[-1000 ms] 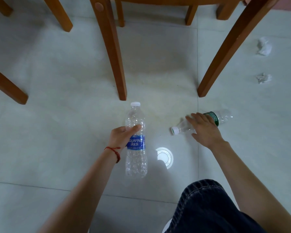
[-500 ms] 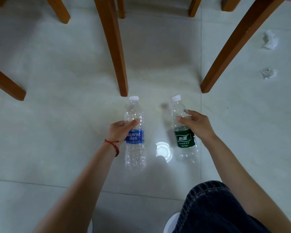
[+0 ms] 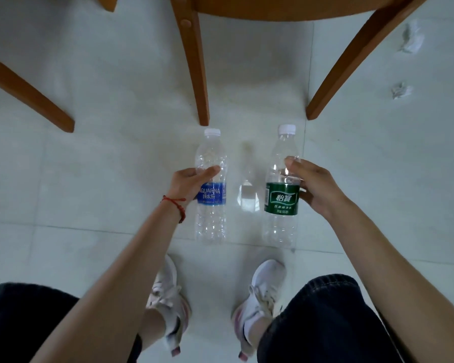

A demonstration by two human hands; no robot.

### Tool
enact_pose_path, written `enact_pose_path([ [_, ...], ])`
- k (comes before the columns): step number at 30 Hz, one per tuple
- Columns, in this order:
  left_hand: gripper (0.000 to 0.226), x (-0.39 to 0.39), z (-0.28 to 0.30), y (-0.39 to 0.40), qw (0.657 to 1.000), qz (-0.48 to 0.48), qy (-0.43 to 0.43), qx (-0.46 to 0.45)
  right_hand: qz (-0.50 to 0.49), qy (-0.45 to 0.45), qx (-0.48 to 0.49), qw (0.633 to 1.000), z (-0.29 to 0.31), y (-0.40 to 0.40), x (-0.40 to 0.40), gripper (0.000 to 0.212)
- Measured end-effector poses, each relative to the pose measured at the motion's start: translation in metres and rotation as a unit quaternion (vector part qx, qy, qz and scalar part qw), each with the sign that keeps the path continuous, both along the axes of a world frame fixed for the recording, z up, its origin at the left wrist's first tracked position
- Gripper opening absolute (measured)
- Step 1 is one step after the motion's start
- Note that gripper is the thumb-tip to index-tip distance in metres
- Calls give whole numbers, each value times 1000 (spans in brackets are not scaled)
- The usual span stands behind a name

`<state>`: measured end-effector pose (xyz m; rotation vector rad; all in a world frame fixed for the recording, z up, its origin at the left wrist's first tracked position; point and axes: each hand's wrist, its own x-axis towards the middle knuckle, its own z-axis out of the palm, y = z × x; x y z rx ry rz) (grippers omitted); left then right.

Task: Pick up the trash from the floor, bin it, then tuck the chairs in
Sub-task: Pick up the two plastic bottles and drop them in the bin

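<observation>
At the centre of the frame the left hand (image 3: 192, 184) is wrapped around a clear blue-labelled bottle (image 3: 210, 189), and the right hand (image 3: 315, 184) clasps a clear green-labelled bottle (image 3: 282, 189), both held with white caps pointing toward the top of the frame, above the pale tiled floor (image 3: 89, 166). Wooden chair legs (image 3: 194, 64) splay across the upper frame, and at the upper right two white scraps (image 3: 401, 90), blurred but probably crumpled tissue, lie on the floor. White sneakers (image 3: 260, 294) and dark trousers fill the bottom edge.
</observation>
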<state>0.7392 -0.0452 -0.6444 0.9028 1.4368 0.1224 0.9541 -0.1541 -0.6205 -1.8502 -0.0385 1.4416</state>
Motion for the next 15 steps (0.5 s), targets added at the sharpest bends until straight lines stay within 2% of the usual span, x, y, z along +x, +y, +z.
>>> enact_pose_path([
  [4,25,-9,54,-11,1000,2,0,-14,2,1,-7,1000,53,-6,-12,23],
  [10,32,-27,147,-22,1000,8,4,-17,2,19,-8,1000,143,-13,-27,15],
  [15,34,-43,231,-27,1000,24,7,-17,-9,26,-5,1000,225,-15,-45,34],
])
